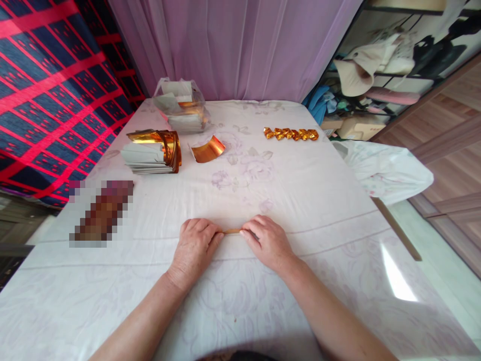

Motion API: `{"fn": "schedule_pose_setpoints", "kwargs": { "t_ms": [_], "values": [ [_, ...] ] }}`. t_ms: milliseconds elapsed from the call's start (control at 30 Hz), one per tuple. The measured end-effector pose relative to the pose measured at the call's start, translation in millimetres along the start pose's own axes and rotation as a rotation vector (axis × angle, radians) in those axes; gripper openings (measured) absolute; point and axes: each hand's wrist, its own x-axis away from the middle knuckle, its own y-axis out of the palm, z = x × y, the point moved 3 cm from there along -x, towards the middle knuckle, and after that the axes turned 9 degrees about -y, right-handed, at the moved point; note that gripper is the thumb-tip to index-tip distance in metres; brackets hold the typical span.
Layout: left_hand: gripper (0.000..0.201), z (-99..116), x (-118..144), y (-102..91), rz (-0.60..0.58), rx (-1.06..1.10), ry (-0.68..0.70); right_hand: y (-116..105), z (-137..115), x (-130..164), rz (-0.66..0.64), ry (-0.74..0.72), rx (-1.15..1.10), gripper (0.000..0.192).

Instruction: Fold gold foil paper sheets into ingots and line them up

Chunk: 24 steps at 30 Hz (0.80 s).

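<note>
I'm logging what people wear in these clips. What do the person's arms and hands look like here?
Both forearms are bare, with no sleeves in view. The left hand and right hand wear no gloves; no rings, watch or bracelets show.

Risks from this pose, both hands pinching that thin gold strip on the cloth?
1. The narrow gold foil strip shows only a short stretch between the left hand and right hand; uneven pressure might crease or tear it.
2. The white floral tablecloth is soft and already creased, so it may bunch under the strip.
3. The loose curved gold foil sheet lies unweighted and could probably slide or blow off.
</note>
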Motion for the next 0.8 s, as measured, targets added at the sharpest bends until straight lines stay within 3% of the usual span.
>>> {"fn": "schedule_pose_setpoints", "kwargs": {
  "t_ms": [367, 800],
  "values": [
    [0.022, 0.0, -0.9, -1.3, 0.020, -0.010, -0.062, 4.7, -3.0, -2.6, 0.047, 0.076, 0.141, 0.023],
    [0.024, 5.7, -0.7, -0.2, 0.094, -0.123, -0.024, 6.7, -4.5, -3.9, 0.038, 0.102, 0.226, 0.026]
  ]
}}
